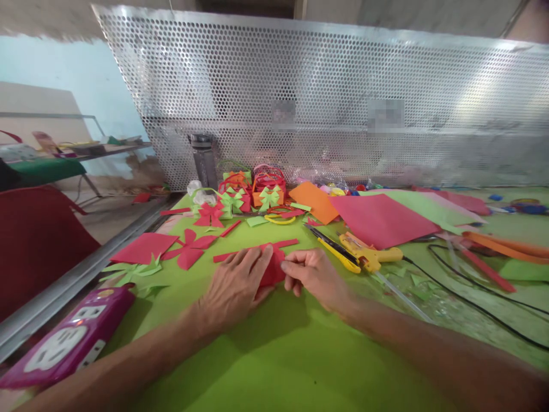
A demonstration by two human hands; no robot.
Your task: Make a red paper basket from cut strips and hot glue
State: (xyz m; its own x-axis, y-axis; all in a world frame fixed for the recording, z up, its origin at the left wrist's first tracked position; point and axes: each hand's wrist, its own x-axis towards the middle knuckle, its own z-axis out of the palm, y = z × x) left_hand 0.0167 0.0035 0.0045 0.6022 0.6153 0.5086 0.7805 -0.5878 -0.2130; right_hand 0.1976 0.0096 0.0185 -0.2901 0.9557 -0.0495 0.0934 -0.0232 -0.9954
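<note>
A small piece of red paper (pixel 274 270) lies on the green table surface between my hands. My left hand (pixel 240 277) rests flat over its left part, fingers stretched out and pressing it down, so much of the paper is hidden. At its right edge my right hand (pixel 311 272) pinches the paper between thumb and curled fingers. Just beyond both hands runs a narrow red paper strip (pixel 286 243). A yellow-and-black box cutter (pixel 338 252) and a yellow glue gun (pixel 369 252) lie to the right of my right hand.
Red petal cutouts (pixel 189 249) and a purple box-shaped object (pixel 81 332) lie left. Small paper baskets (pixel 268 194), yellow-handled scissors (pixel 281 219) and a dark bottle (pixel 203 160) stand behind. Coloured sheets (pixel 381 217) and a black cord (pixel 463 309) lie right. A perforated metal panel (pixel 300 74) borders the back.
</note>
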